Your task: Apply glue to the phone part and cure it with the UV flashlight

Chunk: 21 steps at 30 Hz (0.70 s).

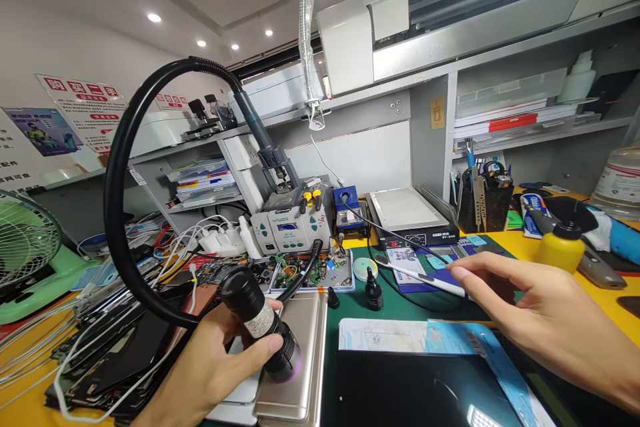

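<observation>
- Left hand [213,363]: wrist cut off at bottom edge.
- Fan [25,240]: cut by left edge.
- Station [293,230] display: too small to read.
- Poster [83,110] txt: illegible.

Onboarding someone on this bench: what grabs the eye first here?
First the thick black hose that loops up at left and down into the black handpiece, which the left hand grips with its nozzle pressed to a silver phone back. At right, the right hand touches a white pen-like tool on the green mat. Behind them sits a grey rework station.
</observation>
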Each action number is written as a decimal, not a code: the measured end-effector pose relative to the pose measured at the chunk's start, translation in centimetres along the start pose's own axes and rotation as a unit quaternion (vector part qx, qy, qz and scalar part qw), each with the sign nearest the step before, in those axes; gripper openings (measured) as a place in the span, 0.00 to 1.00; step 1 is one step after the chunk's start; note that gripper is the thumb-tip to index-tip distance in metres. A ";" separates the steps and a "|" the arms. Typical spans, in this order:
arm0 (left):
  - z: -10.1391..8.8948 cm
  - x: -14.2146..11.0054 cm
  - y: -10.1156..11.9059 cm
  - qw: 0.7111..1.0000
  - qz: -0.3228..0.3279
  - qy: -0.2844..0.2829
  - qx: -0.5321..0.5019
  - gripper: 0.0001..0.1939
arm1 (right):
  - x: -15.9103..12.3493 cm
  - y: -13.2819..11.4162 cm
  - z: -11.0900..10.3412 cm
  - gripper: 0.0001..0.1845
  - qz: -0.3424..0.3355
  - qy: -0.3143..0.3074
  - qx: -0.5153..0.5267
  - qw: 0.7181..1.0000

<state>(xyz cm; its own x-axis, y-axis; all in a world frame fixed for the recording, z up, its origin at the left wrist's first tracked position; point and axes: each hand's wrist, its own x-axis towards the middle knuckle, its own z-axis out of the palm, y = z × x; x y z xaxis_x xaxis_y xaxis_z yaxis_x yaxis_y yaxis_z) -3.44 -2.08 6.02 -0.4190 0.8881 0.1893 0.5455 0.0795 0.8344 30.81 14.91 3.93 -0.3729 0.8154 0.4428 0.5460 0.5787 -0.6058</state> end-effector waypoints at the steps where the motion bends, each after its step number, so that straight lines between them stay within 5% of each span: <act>1: 0.0 0.0 -0.2 1.000 -0.002 -0.004 0.008 0.21 | 0.0 0.0 0.0 0.19 -0.001 -0.002 0.001 1.000; 9: -0.2 -0.1 -3.2 0.997 -0.011 -0.030 0.075 0.28 | 0.3 0.1 0.6 0.20 -0.009 0.022 0.005 1.000; 21: 1.1 1.0 -5.2 0.994 0.063 0.027 0.088 0.17 | 0.7 0.6 1.0 0.19 -0.004 0.033 -0.004 0.999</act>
<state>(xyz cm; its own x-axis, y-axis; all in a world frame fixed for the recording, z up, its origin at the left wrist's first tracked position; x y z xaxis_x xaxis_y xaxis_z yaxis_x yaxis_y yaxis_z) -5.88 -1.05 1.28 -0.3757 0.8703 0.3184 0.7123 0.0514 0.7000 30.10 15.81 3.22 -0.3266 0.8083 0.4898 0.5503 0.5840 -0.5968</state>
